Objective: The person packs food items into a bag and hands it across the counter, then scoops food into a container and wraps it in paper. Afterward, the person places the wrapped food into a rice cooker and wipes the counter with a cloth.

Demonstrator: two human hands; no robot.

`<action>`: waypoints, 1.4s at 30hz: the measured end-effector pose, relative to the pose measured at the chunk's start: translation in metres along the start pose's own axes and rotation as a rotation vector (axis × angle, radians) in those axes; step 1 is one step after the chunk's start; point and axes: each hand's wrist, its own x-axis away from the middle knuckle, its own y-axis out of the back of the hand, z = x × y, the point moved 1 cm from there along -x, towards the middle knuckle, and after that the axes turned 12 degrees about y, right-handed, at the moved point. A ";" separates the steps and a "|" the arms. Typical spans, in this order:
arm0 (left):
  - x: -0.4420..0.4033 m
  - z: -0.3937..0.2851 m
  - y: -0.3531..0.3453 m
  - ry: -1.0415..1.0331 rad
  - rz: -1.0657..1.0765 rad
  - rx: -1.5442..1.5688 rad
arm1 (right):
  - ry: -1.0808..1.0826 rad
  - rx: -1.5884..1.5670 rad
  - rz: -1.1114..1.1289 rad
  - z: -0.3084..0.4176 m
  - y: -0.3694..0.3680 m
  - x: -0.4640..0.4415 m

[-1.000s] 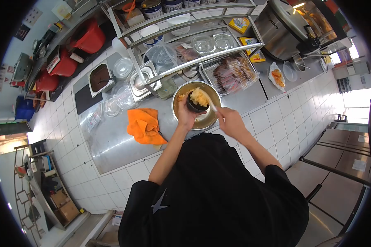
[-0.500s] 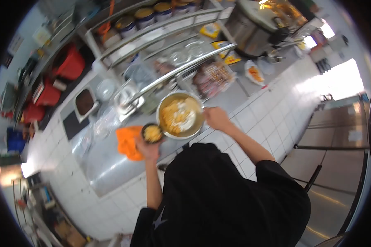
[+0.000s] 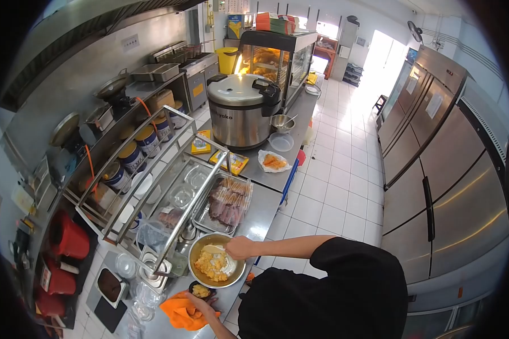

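Note:
A steel mixing bowl holds yellow, lumpy food with a white patch beside it. Over its far rim, my right hand is closed around a spatula, whose pale blade lies inside the bowl; the handle is hidden in my fist. My left hand grips a small black bowl of similar yellow food, just below the mixing bowl. Under and beside that hand is a crumpled orange cloth on the steel counter.
A tray of skewered meat sits beyond the mixing bowl, with a large rice cooker farther back. The metal rack stands left, near clear plastic containers. Steel refrigerators line the right side across the tiled floor.
The view has tilted up and turned, bringing the rice cooker, display case and aisle fully into sight. Both hands still hold the same things; the small black bowl remains beside the mixing bowl.

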 end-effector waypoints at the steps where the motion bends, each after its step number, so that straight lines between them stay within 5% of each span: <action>1: -0.011 0.000 -0.002 -0.010 0.012 -0.060 | -0.014 0.010 0.006 0.002 0.003 -0.002; 3: -0.032 0.013 0.020 0.003 -0.004 -0.173 | 0.001 0.027 -0.001 -0.002 -0.004 -0.001; 5: 0.025 -0.021 -0.020 -0.116 0.163 0.287 | 0.128 0.051 -0.048 -0.021 -0.024 -0.002; 6: 0.004 -0.003 0.003 -0.586 0.000 -0.418 | 0.104 0.057 0.038 -0.029 -0.028 -0.004; 8: 0.002 -0.010 0.004 -0.243 -0.019 -0.073 | 0.122 0.166 0.068 -0.010 0.006 -0.008; 9: -0.047 0.027 0.034 -0.397 -0.094 -0.219 | 0.068 0.196 0.037 -0.010 0.003 -0.012; 11: 0.029 -0.013 0.018 -0.178 -0.089 -0.234 | 0.168 0.190 -0.021 -0.012 0.000 -0.012; 12: 0.044 -0.018 0.014 -0.227 -0.109 -0.108 | 0.185 0.167 -0.079 -0.001 0.012 -0.018; 14: 0.046 -0.002 0.023 -0.398 -0.322 -0.281 | 0.225 0.222 0.046 0.022 0.020 -0.029; 16: 0.041 0.010 0.024 -0.789 -0.650 -0.639 | 0.248 0.293 0.131 0.029 0.022 -0.039; 19: 0.080 0.008 -0.012 0.038 -0.027 -0.292 | 0.283 0.345 0.214 0.043 0.011 -0.045; 25: 0.051 0.031 -0.055 0.101 0.321 0.294 | 0.366 0.316 0.361 0.046 0.017 -0.022; 30: 0.045 0.029 -0.065 0.005 0.258 0.264 | 0.328 0.317 0.378 0.025 0.014 -0.045; 34: 0.035 0.028 -0.063 -0.038 0.174 0.202 | 0.509 0.248 0.386 0.049 0.009 -0.008; 37: 0.035 0.029 -0.064 -0.057 0.154 0.176 | 0.390 0.251 0.486 0.042 0.030 -0.019; 40: 0.035 0.028 -0.066 -0.080 0.132 0.150 | 0.327 0.179 0.285 0.032 0.027 -0.048; 42: 0.034 0.024 -0.063 -0.073 0.152 0.167 | 0.433 0.146 0.371 0.028 0.016 -0.036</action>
